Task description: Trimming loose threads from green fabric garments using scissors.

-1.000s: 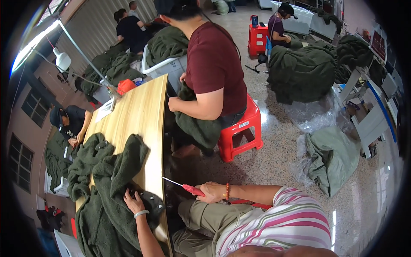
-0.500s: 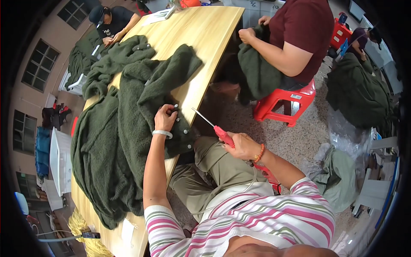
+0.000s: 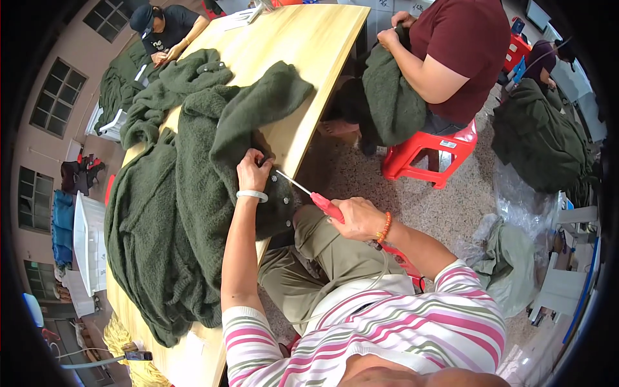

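Note:
A dark green fuzzy knit garment (image 3: 200, 193) lies heaped over the table in front of me. Along its near edge runs a row of shiny round buttons (image 3: 286, 200). My left hand (image 3: 254, 171) is closed on that edge near the upper buttons, fingertips pinched together. In my right hand (image 3: 362, 219) is a soldering iron (image 3: 327, 206) with a red handle, a thin metal rod and a cord. Its tip points at the garment edge, close beside my left fingers; whether it touches cannot be made out.
The pale wooden table (image 3: 316, 45) carries more green knitwear. A person in maroon (image 3: 458, 58) sits on a red stool (image 3: 432, 158) at right, holding a green garment. Another person (image 3: 171, 32) works at far left. Heaped green garments (image 3: 538, 135) and plastic wrap lie at right.
The soldering iron's tip has moved left and down to the garment edge by my left fingers. My left hand has shifted slightly, and the sleeve above it is spread further right.

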A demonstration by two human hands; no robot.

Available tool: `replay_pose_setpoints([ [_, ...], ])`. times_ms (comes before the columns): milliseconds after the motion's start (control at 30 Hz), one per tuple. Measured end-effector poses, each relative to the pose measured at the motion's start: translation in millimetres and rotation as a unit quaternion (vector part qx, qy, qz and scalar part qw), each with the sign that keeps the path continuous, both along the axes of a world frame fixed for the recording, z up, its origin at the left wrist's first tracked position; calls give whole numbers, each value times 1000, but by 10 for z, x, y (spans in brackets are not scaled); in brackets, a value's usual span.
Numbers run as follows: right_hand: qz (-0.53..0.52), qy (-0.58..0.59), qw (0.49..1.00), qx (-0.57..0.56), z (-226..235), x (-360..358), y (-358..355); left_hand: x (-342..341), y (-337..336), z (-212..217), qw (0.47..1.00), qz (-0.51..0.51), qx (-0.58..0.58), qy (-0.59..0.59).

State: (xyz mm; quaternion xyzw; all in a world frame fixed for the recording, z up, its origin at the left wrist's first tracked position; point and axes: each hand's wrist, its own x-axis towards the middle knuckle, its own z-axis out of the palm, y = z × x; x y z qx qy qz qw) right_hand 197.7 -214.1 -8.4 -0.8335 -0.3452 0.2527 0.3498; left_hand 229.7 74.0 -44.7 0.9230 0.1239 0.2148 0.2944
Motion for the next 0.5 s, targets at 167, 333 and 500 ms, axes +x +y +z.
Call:
replay_pose_setpoints([
  [167, -5, 11, 1000, -19, 63, 22, 100, -61, -2, 44, 999, 3, -45, 7],
  [333, 6, 0, 1000, -14, 47, 41, 138, -61, -31, -1, 1000, 1, 21, 0],
  [500, 18, -13, 1000, 8, 3, 8, 134, -84, 13, -65, 1000, -12, 24, 4],
])
